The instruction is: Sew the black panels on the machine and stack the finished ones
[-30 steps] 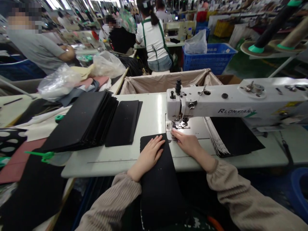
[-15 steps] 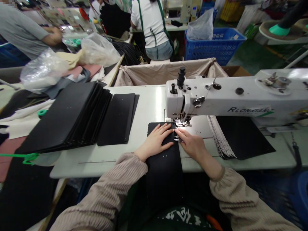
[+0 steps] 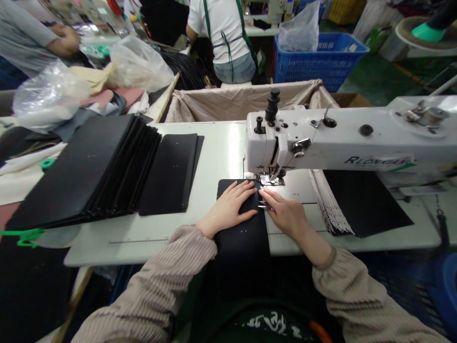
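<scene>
A black panel (image 3: pixel 243 257), flat like leather, lies in front of the sewing machine (image 3: pixel 321 138) and hangs over the table's front edge. Its far right corner is close to the lit presser foot (image 3: pixel 271 179). My left hand (image 3: pixel 232 205) rests flat on the panel with fingers spread. On the panel's right edge, the fingertips of my right hand (image 3: pixel 285 209) press down just short of the foot. Pointed metal blades, like those of thread snips (image 3: pixel 263 206), stick out from under my curled right fingers; the handle is hidden in the palm.
Left on the table (image 3: pixel 117 252) are a tall stack of black panels (image 3: pixel 82 166) and a smaller pile (image 3: pixel 169 174). More panels with pale edges (image 3: pixel 364 202) lie under the machine arm. Beyond are a cloth-lined bin (image 3: pixel 228 105), a blue crate (image 3: pixel 317 66) and a seated person (image 3: pixel 224 38).
The view has shifted slightly, so the left stacks sit farther left and the machine a little farther right. Both hands keep nearly the same place on the panel.
</scene>
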A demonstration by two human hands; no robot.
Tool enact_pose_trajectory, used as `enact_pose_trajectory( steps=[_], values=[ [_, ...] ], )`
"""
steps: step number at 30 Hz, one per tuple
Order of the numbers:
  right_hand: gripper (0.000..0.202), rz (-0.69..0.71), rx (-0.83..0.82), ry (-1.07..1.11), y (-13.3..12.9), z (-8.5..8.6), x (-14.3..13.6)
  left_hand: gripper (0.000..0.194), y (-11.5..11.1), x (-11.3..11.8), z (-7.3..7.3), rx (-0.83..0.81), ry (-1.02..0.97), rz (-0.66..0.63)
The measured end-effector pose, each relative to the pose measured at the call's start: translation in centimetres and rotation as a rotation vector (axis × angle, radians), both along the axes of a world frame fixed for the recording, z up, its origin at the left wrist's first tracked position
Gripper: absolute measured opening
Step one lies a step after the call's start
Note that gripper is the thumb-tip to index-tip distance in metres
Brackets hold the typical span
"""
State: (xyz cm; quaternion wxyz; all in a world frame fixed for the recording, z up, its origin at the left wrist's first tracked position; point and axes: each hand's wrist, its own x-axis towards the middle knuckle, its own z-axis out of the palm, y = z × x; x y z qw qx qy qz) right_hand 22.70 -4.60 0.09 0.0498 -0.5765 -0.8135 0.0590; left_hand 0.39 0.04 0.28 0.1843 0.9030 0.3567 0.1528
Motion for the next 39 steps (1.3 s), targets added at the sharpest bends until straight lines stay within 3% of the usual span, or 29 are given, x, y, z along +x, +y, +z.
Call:
enact_pose_trajectory(
  steps=[18,25,39],
  values=[
    [0.050,-0.013,0.002,0.019,-0.14,-0.11,0.04,0.054,0.35,-0.23,-0.33,0.028,-0.013,-0.015],
    [0.051,-0.015,0.017,0.025,-0.15,0.07,-0.05,0.031,0.21,-0.24,-0.27,0.071,-0.019,-0.075],
    [0.051,-0.014,0.039,0.018,-0.07,-0.36,0.10,0.031,0.24,-0.21,-0.23,0.089,-0.020,-0.088]
  ],
)
